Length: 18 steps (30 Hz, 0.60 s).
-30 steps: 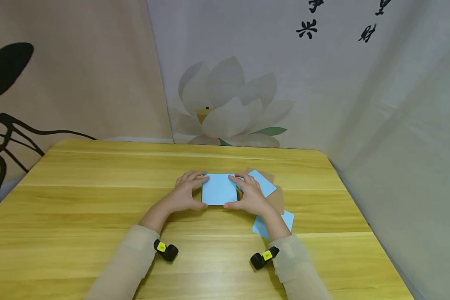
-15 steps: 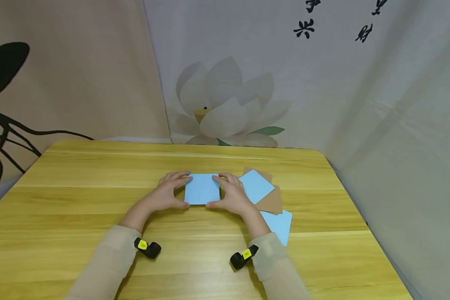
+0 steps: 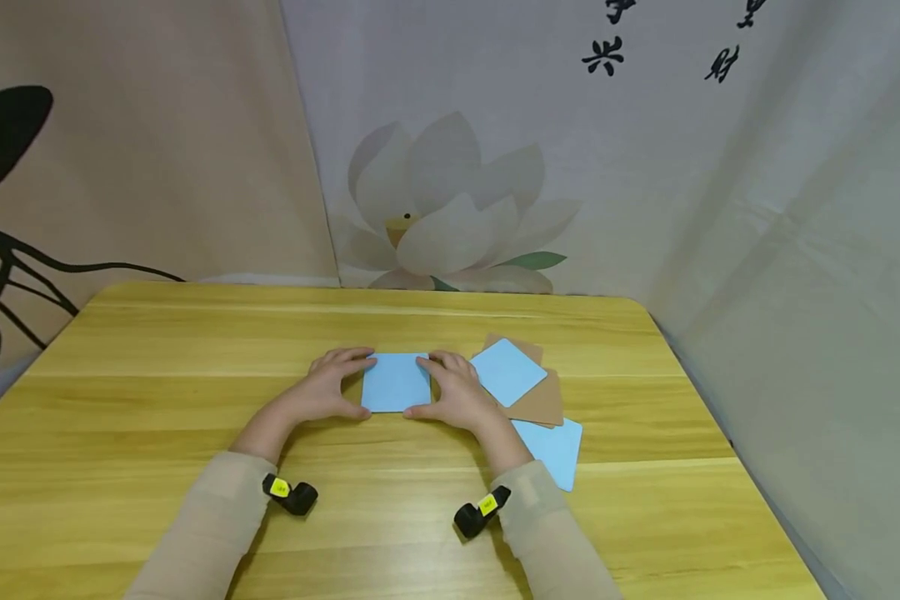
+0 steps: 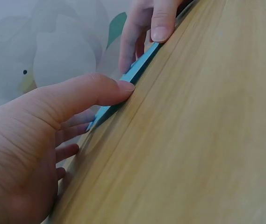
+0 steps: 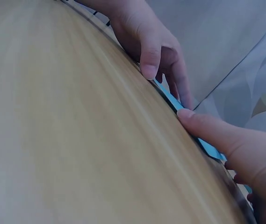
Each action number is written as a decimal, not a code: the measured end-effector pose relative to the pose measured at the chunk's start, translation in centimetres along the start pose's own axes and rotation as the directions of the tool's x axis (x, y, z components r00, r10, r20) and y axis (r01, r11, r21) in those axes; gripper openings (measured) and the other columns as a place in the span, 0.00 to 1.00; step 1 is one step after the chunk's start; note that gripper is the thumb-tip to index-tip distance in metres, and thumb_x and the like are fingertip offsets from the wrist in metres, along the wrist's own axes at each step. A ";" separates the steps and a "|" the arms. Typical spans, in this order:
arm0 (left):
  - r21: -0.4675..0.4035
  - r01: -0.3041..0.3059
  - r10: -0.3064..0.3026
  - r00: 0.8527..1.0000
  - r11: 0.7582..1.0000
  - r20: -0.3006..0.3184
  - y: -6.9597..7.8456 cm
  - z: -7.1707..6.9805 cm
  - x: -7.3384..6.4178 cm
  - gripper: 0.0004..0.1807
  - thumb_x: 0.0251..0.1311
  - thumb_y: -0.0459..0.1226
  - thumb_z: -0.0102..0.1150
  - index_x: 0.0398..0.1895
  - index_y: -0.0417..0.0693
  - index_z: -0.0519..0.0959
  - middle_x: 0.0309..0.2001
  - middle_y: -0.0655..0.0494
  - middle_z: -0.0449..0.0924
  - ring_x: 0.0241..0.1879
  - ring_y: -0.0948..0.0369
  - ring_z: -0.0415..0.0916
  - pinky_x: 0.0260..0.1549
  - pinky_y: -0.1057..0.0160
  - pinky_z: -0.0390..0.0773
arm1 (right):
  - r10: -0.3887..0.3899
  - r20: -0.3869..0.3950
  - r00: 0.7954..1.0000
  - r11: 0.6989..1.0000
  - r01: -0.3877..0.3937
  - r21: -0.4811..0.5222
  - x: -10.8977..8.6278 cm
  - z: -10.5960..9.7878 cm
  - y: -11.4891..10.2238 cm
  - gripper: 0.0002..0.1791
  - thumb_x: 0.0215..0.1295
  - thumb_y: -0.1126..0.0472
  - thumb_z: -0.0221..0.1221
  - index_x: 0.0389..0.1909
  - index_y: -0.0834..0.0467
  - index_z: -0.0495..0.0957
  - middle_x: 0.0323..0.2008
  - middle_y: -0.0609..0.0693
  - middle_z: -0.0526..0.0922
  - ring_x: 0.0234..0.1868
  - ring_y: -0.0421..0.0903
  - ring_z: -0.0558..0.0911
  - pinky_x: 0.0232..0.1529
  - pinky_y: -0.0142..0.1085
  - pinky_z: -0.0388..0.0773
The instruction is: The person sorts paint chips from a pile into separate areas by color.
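A light blue square card (image 3: 396, 383) lies flat between the two hands, low over the wooden table. My left hand (image 3: 324, 390) grips its left side, thumb at the near corner and fingers at the far one. On the opposite side, my right hand (image 3: 457, 392) holds the card the same way. Seen edge-on in the left wrist view, the blue card (image 4: 140, 65) has both thumbs at its near edge. The right wrist view shows a thin dark gap or shadow under the blue card (image 5: 170, 97).
Right of the hands, another blue card (image 3: 508, 372) overlaps brown cards (image 3: 542, 402), and a further blue card (image 3: 558, 454) lies nearer, partly under them. The wooden table (image 3: 157, 400) reaches back to a curtain (image 3: 645, 167) with a printed flower.
Both hands have carried the blue card leftward, away from the cards on the right, mostly in the first half second. More of those cards shows now. The grip looks the same.
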State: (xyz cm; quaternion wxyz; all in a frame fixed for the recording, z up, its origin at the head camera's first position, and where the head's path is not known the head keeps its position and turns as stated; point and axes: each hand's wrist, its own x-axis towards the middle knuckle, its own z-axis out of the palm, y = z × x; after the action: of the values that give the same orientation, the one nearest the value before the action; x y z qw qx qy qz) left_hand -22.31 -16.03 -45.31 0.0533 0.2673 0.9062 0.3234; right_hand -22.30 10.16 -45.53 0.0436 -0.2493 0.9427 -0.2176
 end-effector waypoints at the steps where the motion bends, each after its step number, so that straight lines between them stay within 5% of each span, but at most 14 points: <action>1: 0.000 0.001 -0.001 1.000 1.000 0.001 0.0 0.0 0.0 0.47 0.43 0.43 0.74 0.68 0.38 0.65 0.71 0.45 0.55 0.69 0.42 0.45 0.61 0.35 0.41 | -0.003 0.004 1.000 1.000 0.003 -0.010 0.0 0.0 0.0 0.51 0.52 0.30 0.61 0.73 0.50 0.59 0.71 0.51 0.56 0.71 0.50 0.52 0.69 0.48 0.44; 18: -0.006 0.003 -0.003 1.000 1.000 0.010 0.2 -0.2 -0.3 0.47 0.44 0.47 0.74 0.68 0.39 0.66 0.72 0.44 0.54 0.69 0.41 0.44 0.62 0.36 0.40 | -0.036 0.009 0.999 0.998 0.036 -0.044 -0.4 -0.2 -0.3 0.49 0.55 0.29 0.57 0.73 0.51 0.58 0.72 0.54 0.54 0.72 0.51 0.50 0.68 0.51 0.44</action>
State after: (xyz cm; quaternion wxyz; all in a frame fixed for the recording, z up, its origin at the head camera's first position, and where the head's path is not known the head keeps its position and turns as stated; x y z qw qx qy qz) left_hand -22.00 -16.10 -45.06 0.0590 0.2675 0.9053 0.3245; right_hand -21.84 10.22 -45.22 0.0381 -0.2679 0.9424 -0.1966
